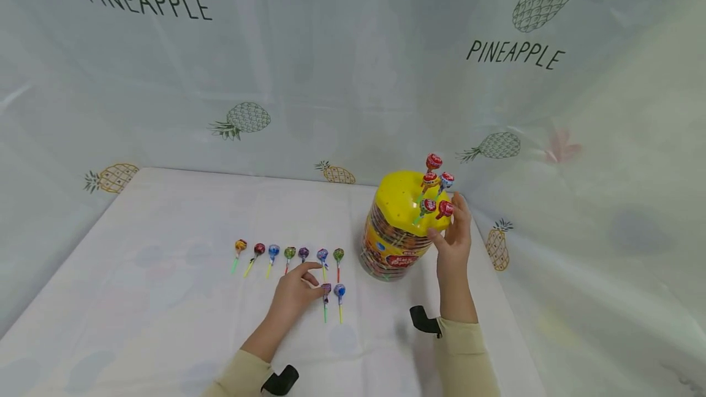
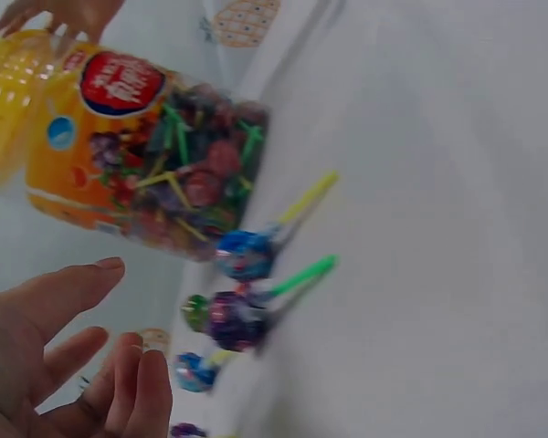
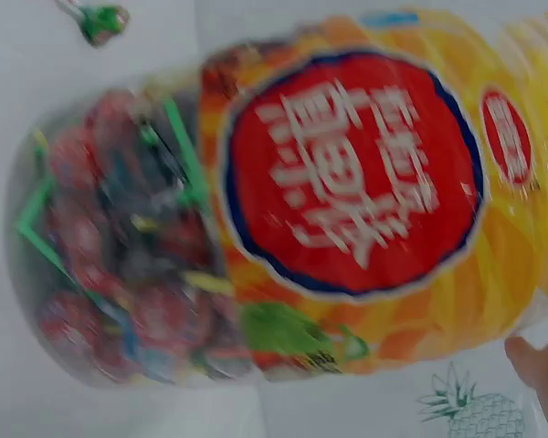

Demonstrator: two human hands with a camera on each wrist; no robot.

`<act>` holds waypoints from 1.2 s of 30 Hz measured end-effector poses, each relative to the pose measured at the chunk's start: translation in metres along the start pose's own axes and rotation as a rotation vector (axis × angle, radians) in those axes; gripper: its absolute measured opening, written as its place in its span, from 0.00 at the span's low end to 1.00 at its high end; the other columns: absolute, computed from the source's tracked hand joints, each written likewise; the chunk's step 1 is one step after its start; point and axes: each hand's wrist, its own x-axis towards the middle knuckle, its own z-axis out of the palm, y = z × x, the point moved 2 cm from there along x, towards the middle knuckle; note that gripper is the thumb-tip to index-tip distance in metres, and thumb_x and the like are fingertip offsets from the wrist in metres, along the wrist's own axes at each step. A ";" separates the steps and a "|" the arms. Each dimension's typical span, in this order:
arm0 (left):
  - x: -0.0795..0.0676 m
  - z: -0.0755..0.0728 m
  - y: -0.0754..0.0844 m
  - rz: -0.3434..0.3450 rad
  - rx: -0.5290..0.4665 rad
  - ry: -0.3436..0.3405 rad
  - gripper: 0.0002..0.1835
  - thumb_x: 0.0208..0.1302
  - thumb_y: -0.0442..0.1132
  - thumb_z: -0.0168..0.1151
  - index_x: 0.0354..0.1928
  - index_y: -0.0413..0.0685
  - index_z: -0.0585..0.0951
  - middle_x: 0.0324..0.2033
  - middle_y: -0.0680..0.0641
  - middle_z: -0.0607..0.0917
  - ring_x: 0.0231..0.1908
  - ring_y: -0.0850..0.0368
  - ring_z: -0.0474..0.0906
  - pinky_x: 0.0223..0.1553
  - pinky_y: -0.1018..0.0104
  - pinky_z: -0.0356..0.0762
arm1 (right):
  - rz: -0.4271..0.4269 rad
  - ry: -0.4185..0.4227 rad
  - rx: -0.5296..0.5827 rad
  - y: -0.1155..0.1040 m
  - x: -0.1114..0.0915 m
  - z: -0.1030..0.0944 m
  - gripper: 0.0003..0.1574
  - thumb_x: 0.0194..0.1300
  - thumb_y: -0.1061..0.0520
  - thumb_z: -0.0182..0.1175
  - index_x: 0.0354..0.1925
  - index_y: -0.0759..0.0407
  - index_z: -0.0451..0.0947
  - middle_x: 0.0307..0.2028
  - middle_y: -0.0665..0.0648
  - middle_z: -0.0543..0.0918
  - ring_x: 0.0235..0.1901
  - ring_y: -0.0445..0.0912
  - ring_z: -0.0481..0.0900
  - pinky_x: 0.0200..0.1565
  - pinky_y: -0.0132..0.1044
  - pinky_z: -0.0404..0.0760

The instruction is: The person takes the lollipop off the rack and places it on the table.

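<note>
**One hand on the jar, one over the sweets**

A right hand holds the jar near the table's far right corner, thumb and fingers spread round the rim of the yellow lid, where five lollipops stand. A left hand, fingers loose and apart and apparently gripping nothing, hovers over the nine others on the table: a row of seven running parallel to the far edge, and a pair nearer the front edge. Whether its thumb touches the purple lollipop is hard to tell.

Packed with candy, the jar is likely heavy, its plastic slick; two palms round its middle should lift it best. The lollipops look light, their hard heads liable to crack if squeezed, their wrappers slippery; a pinch on the thin stick, just below the head, should hold.
</note>
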 end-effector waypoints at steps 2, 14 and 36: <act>0.003 -0.009 0.011 0.024 -0.010 -0.003 0.27 0.51 0.38 0.76 0.55 0.45 0.81 0.26 0.54 0.78 0.25 0.60 0.74 0.23 0.66 0.71 | 0.003 -0.047 0.008 0.000 0.006 -0.002 0.28 0.60 0.71 0.61 0.59 0.63 0.73 0.74 0.58 0.49 0.73 0.51 0.41 0.68 0.41 0.59; 0.027 -0.053 0.067 0.161 -0.043 -0.026 0.26 0.52 0.39 0.76 0.55 0.50 0.81 0.31 0.53 0.82 0.27 0.59 0.75 0.24 0.65 0.72 | 0.203 -0.228 0.144 0.002 0.030 -0.015 0.38 0.52 0.81 0.61 0.59 0.58 0.79 0.76 0.53 0.38 0.74 0.50 0.36 0.59 0.33 0.70; 0.089 -0.074 0.193 0.488 -0.087 -0.299 0.24 0.62 0.42 0.69 0.61 0.57 0.78 0.49 0.52 0.82 0.46 0.56 0.77 0.44 0.63 0.79 | 0.184 -0.196 0.135 0.003 0.017 -0.011 0.44 0.56 0.81 0.58 0.68 0.56 0.67 0.72 0.54 0.50 0.62 0.48 0.67 0.57 0.34 0.73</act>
